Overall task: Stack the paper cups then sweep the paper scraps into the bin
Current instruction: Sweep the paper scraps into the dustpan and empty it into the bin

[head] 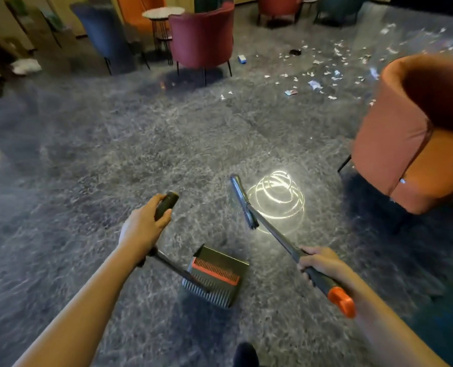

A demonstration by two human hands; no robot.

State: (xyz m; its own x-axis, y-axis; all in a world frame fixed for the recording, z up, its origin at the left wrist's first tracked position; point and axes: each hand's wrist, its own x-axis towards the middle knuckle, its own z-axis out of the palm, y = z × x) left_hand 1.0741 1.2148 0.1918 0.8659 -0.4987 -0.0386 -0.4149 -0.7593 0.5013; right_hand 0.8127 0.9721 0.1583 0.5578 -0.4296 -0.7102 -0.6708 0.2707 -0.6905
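A: Hands first. Left?
B: Left hand, 7 o'clock from frame centre. Fingers and thumb are curled round the dark cylindrical grip of the dark grey ribbed plastic dustpan. The pan has an orange-red comb strip along one edge and hangs low at 6 o'clock on a thin metal shaft. Cannot tell if it touches the floor.

A: Right?
B: Right hand, 5 o'clock. Fingers are wrapped tight round the shaft of the long grey metal-handled broom, just above its orange plastic end cap. From the hand the shaft points toward 11 o'clock. The narrow head is close to the floor, just beside a bright looping light reflection.

A: Scraps?
B: Torn white paper scraps are scattered over the mottled grey-blue carpet at 1 to 2 o'clock, well apart from broom and pan.

A: Surroundings?
B: Orange upholstered tub armchair is near at 3 o'clock. Maroon velvet armchair is at 12, with a round white-topped side table behind it. Dark blue armchair is at 11. A small blue-and-white box lies on the floor between the maroon chair and the scraps. A dark shoe toe shows at the bottom edge.
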